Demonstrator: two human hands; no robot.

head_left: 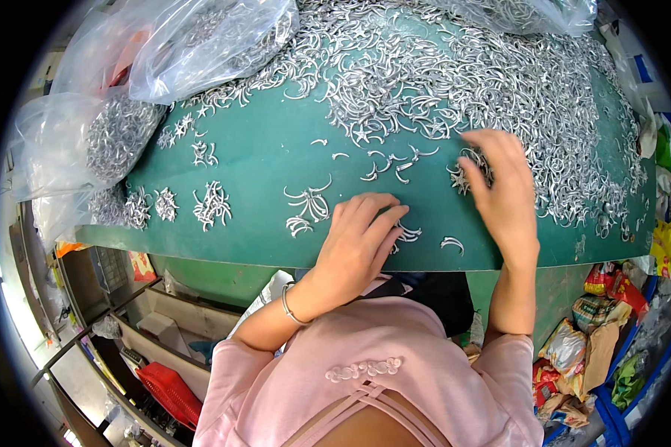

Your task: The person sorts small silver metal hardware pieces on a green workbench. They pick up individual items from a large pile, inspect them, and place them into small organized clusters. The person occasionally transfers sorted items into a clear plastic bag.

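Small silver, curved metal pieces cover a green tabletop (253, 149), with a large heap (395, 89) of them on the far side and to the right. My left hand (358, 238), a bangle on its wrist, rests near the front edge with its fingers bent and drawn together. Curved metal pieces (408, 233) show at its fingertips; what lies under the fingers is hidden. My right hand (505, 186) is at the heap's near edge, thumb and fingers apart around a small clump of pieces (461, 179), not visibly gripping it.
Clear plastic bags of similar pieces (119, 138) stand at the left and back. Small sorted clusters (212, 205) lie on the left of the table, loose pieces (402, 164) in the middle. Below are wooden drawers (171, 320), a red basket (168, 391) and bagged packages (574, 350).
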